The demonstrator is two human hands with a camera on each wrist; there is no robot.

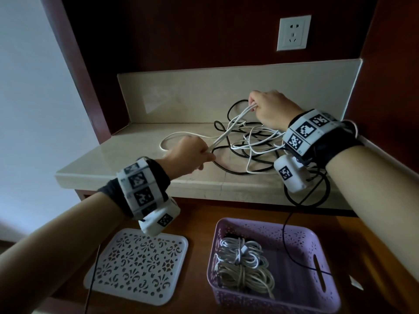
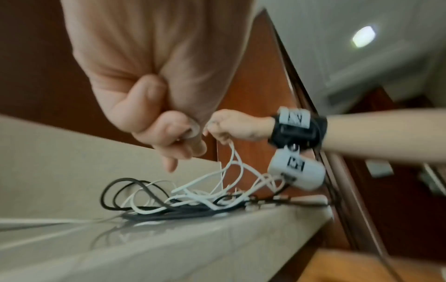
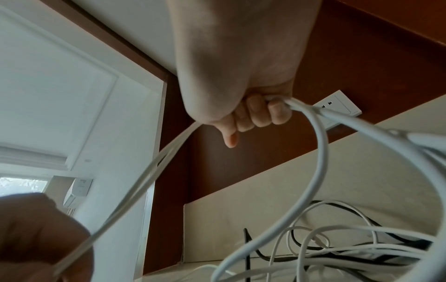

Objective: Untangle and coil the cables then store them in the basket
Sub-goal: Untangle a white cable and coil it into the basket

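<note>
Step in hand: untangling, first loops of a coil forming.

White cable (image 1: 229,130) runs doubled and taut between the two hands above the bench (image 1: 136,155). Right hand (image 1: 272,109) at about 1 o'clock of the heap, raised, fingers curled round a bunch of white strands. Left hand (image 1: 192,152) at about 9 o'clock, grip pinched on the same doubled strands near the bench top.

Rest of the white cable lies slack in loops across a black cable (image 1: 233,107); the two are crossed at several spots, heap centred at bench middle-right. One white loop trails off toward 10 o'clock.

Basket (image 1: 317,245), purple, sits below the bench at 5 o'clock, with two tied coils (image 1: 242,252) inside. White perforated lid (image 1: 136,264) lies beside it at 7 o'clock.

Judgement: roughly midway; two cables remain. Next move calls for drawing white length clear of the black loops, gently, since a hard pull could tighten the crossings or drag the black cable along.
</note>
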